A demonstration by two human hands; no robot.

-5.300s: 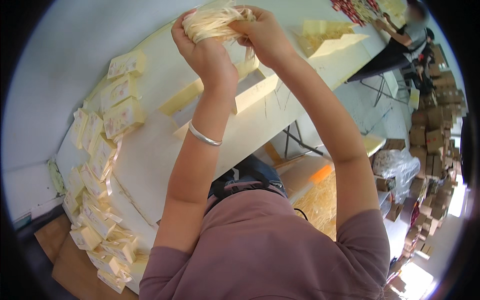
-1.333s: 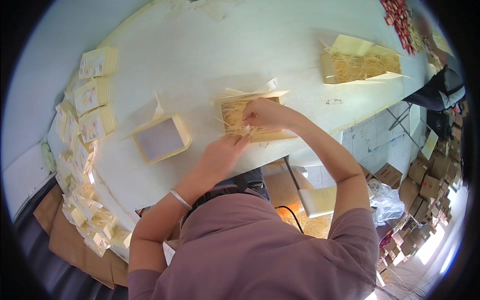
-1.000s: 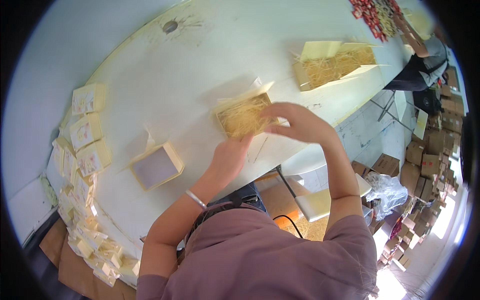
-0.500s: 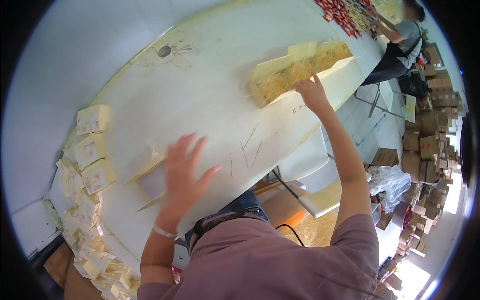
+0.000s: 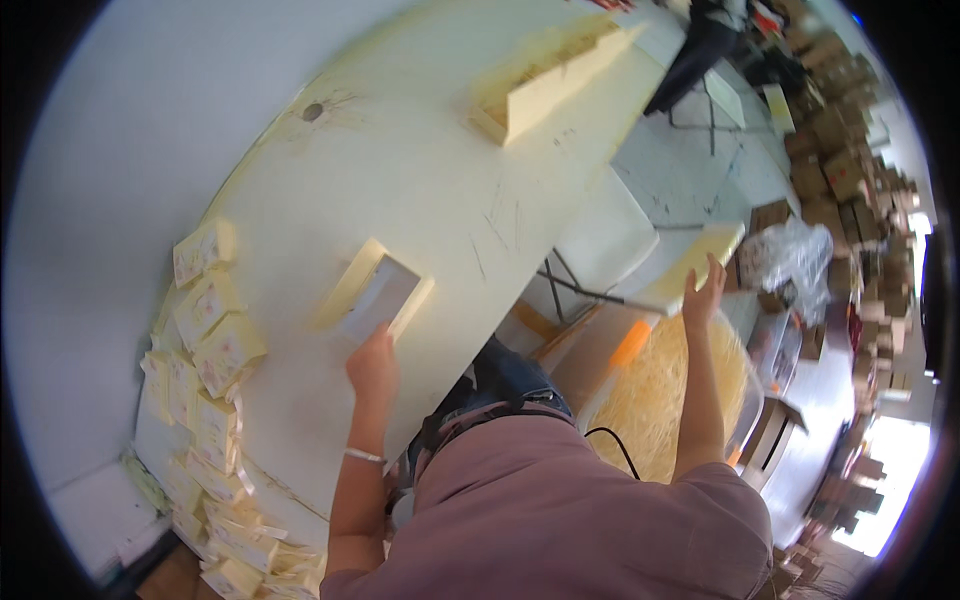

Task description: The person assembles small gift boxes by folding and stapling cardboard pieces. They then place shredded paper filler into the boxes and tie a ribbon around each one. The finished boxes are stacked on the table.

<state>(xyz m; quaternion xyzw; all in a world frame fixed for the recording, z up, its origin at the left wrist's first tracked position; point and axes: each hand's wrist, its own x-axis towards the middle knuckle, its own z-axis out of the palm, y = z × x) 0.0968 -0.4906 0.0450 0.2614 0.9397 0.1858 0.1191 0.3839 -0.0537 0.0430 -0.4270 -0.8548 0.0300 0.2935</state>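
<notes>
On tabletop (image 5: 420, 170), near front edge: small open box (image 5: 380, 292). Left hand (image 5: 372, 362) gripping its near rim; right hand (image 5: 703, 292), fingers spread, reaching over straw bin (image 5: 655, 395). Advisable: keeping box level, steady.

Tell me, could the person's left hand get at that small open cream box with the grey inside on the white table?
Probably yes. The left hand already sits at the near edge of the small open cream box, apparently touching it, with nothing between them on the white table.
</notes>
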